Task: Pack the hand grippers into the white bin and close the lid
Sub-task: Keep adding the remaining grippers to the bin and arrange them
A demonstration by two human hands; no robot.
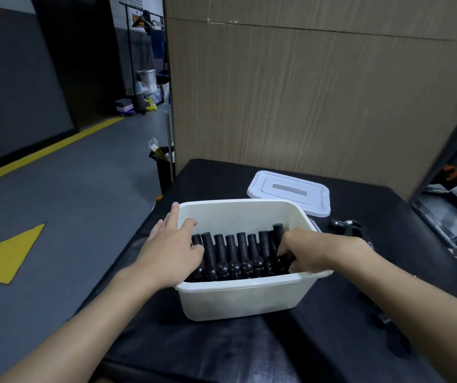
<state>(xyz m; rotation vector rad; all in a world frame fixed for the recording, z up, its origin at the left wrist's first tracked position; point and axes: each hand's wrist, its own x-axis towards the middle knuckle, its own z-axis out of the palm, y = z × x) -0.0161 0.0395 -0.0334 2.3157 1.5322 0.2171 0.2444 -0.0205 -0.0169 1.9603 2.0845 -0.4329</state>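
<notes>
- Head view: the white bin is sitting on the black tabletop, straight in front of the person and between both forearms.
- The hand grippers are lying inside it side by side. Their long axes are running from the near wall toward the far wall, and the row is stretching left to right.
- The left hand is resting over the bin's left rim with its fingers straight and spread. The fingertips are touching the left end of the row and are gripping nothing.
- The right hand is reaching down at the right end of the row. Its fingers are curling round the end gripper, which is standing higher than its neighbours.
- The lid is lying flat on the tabletop just behind the bin's far right corner, with its long axis running left to right, roughly as the bin's does. It is sitting closer to the right hand, so that hand is looking better placed to fetch it.
- A loose piece, black with metal and probably one more gripper, is lying on the tabletop just right of the bin, also on the right hand's side. Packing is therefore looking nearly done but not finished.
</notes>
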